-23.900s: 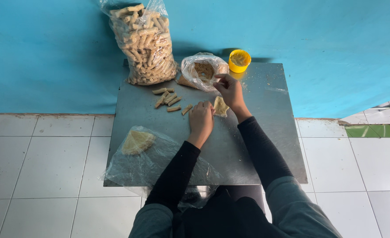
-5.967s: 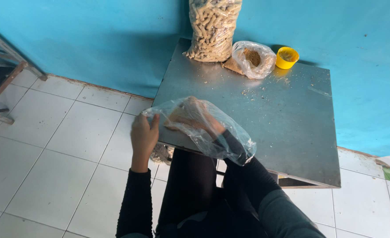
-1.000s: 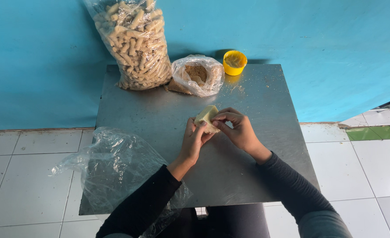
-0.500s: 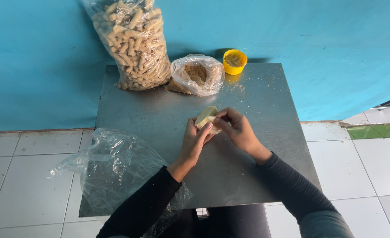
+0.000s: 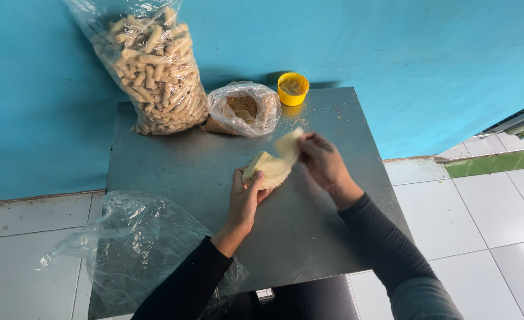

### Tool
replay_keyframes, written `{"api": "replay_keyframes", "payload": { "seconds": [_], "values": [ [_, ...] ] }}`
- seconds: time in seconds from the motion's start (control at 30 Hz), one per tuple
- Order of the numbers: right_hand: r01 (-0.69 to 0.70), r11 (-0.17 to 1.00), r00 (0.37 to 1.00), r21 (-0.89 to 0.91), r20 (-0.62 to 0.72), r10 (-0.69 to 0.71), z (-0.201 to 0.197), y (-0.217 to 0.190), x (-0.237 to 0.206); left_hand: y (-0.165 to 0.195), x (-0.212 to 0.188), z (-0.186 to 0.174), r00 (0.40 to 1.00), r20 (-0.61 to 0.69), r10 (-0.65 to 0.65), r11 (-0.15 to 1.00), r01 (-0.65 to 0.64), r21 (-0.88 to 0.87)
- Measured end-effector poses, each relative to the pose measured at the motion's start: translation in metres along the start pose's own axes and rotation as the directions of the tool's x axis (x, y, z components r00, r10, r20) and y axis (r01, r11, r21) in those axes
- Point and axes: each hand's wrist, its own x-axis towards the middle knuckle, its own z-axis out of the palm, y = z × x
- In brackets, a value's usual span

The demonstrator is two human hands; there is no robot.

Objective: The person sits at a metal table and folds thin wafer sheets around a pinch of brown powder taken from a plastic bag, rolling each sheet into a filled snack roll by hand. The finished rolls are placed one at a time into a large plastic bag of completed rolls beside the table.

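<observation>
Since half a second ago the right hand [image 5: 324, 163] has lifted a thin sheet [image 5: 288, 144] off the pale wrapper stack [image 5: 265, 170]; the left hand [image 5: 245, 195] grips that stack above the metal table [image 5: 185, 172]; peeling slowly should avoid tears.

Your left hand [image 5: 245, 197]: extended forward from a black sleeve, wrist straight, back of the hand up, thumb on top and fingers curled underneath in a closed pinch. Your right hand [image 5: 323, 163]: reaching in from the right side on a dark grey sleeve, forearm angled toward the left, wrist slightly bent, fingertips pinched together at the upper left of the hand. Both hands sit near each other, not touching, forearms converging.
</observation>
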Motion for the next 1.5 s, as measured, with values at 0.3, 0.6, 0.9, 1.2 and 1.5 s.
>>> {"api": "replay_keyframes", "payload": {
  "seconds": [0.3, 0.6, 0.9, 1.2, 1.5],
  "values": [
    [0.33, -0.13, 0.727, -0.935, 0.339, -0.597, -0.018, -0.003, 0.034, 0.004, -0.001, 0.002, 1.0, -0.002, -0.03, 0.996, 0.029, -0.09],
    [0.409, -0.12, 0.757, -0.905, 0.409, -0.51, -0.014, 0.006, 0.03, 0.005, -0.003, 0.002, 1.0, 0.01, -0.014, 0.999, 0.014, -0.041],
    [0.395, -0.109, 0.778, -0.912, 0.395, -0.488, -0.011, 0.01, 0.032, 0.006, -0.003, 0.002, 0.999, 0.012, -0.034, 0.999, 0.034, -0.018],
    [0.579, 0.247, 0.791, -0.777, 0.463, -0.399, 0.037, -0.027, -0.014, -0.004, 0.007, -0.006, 0.998, 0.066, -0.023, 0.983, 0.035, -0.18],
    [0.501, 0.505, 0.859, -0.702, 0.472, -0.196, 0.061, -0.029, -0.045, -0.017, 0.008, -0.008, 0.983, 0.172, 0.059, 0.987, -0.032, -0.154]
  ]
}}
